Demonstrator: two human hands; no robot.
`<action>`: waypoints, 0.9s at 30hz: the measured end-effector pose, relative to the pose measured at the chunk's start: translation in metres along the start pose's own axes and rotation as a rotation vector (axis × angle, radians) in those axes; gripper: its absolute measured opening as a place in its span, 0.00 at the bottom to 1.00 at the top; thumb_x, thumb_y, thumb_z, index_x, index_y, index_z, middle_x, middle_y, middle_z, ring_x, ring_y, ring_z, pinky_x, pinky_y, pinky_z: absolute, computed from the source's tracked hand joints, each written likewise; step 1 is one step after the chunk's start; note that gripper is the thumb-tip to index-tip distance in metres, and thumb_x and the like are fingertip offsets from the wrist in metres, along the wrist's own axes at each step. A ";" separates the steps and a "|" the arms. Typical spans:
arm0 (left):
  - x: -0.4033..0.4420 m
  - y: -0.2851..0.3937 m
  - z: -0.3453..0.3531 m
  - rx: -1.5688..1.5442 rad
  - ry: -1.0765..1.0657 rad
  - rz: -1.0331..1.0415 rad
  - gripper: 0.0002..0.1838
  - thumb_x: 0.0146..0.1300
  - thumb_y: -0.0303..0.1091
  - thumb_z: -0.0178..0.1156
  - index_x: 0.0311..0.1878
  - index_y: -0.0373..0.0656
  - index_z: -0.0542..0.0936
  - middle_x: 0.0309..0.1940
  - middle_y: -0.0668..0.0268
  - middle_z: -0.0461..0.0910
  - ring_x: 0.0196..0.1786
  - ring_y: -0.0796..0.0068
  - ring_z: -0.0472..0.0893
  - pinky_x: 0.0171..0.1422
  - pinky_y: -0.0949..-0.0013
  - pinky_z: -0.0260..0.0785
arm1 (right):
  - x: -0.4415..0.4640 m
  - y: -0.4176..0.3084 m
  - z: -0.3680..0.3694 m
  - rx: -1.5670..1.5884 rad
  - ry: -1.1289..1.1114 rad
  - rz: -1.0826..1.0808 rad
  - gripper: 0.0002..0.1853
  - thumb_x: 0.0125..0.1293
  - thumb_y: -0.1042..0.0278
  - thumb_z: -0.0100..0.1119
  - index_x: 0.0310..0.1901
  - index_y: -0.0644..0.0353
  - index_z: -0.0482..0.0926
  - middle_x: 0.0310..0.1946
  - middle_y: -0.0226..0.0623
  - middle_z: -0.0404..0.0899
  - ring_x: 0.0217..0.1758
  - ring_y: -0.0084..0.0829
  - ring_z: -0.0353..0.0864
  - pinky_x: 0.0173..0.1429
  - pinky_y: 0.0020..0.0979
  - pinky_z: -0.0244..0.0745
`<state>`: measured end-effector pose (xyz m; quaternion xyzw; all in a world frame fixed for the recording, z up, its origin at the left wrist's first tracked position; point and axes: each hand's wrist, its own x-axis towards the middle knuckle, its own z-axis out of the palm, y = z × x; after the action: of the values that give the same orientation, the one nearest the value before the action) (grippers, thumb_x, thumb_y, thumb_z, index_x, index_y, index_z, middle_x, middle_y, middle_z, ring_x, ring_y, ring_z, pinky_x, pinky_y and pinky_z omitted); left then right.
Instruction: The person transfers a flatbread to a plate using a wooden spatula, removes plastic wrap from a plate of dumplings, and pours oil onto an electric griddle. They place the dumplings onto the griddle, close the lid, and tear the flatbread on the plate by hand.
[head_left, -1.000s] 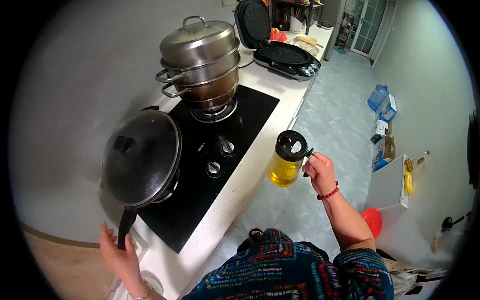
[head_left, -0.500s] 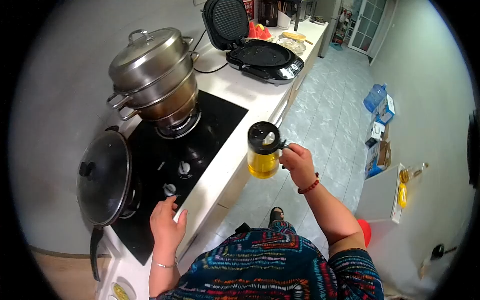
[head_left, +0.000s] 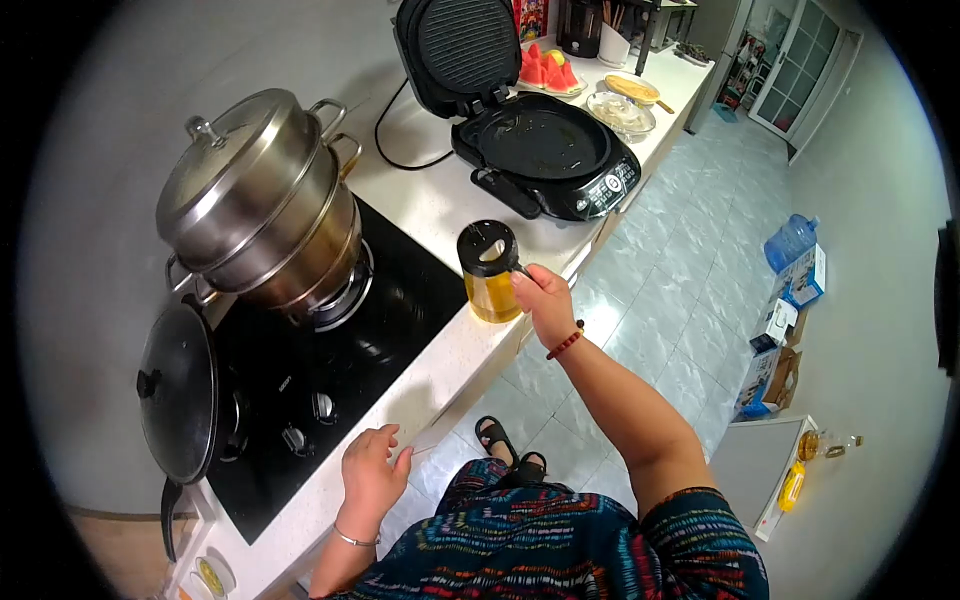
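My right hand [head_left: 545,305] grips the handle of a glass oil jug [head_left: 492,290] with a black lid and yellow oil inside. The jug is upright over the counter edge, beside the cooktop; whether its base touches the counter I cannot tell. Just beyond it stands an electric griddle [head_left: 545,140], its ridged lid raised and its dark plate glistening in spots. With fingers apart and holding nothing, my left hand [head_left: 375,470] hovers near the counter's front edge, close to the knobs of the black gas cooktop [head_left: 400,330].
A stacked steamer pot [head_left: 265,200] stands on the far burner, and a lidded wok [head_left: 180,390] on the near one. Past the griddle are watermelon slices [head_left: 548,72] and a glass plate [head_left: 622,113]. A water bottle [head_left: 790,243] and boxes line the right wall.
My right hand has carried the oil jug from above the floor to the counter's edge, nearer the griddle. The view has shifted forward along the counter. My left hand stays empty.
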<state>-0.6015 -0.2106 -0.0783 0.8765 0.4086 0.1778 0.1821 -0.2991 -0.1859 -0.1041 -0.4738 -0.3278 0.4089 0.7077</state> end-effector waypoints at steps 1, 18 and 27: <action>0.008 -0.002 0.004 -0.019 0.015 -0.002 0.19 0.39 0.25 0.64 0.39 0.39 0.74 0.24 0.63 0.73 0.23 0.69 0.73 0.28 0.69 0.66 | 0.012 -0.004 0.006 -0.068 0.047 -0.007 0.11 0.59 0.66 0.52 0.20 0.55 0.67 0.16 0.20 0.62 0.19 0.12 0.56 0.23 0.17 0.51; 0.114 -0.021 0.030 -0.112 -0.104 -0.058 0.15 0.43 0.29 0.61 0.37 0.41 0.75 0.24 0.65 0.73 0.27 0.67 0.73 0.34 0.66 0.66 | 0.162 0.067 0.053 0.077 -0.067 0.014 0.10 0.60 0.62 0.51 0.29 0.60 0.73 0.20 0.22 0.67 0.23 0.13 0.61 0.27 0.18 0.57; 0.150 0.030 0.063 -0.075 -0.066 -0.067 0.14 0.42 0.28 0.61 0.36 0.41 0.75 0.23 0.65 0.73 0.26 0.67 0.73 0.33 0.66 0.66 | 0.167 0.045 0.057 -0.891 -0.221 -0.107 0.25 0.53 0.57 0.55 0.47 0.68 0.66 0.41 0.55 0.70 0.47 0.50 0.68 0.52 0.38 0.63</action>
<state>-0.4625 -0.1224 -0.0949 0.8603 0.4245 0.1579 0.2340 -0.2844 -0.0048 -0.1140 -0.6677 -0.5693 0.2390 0.4159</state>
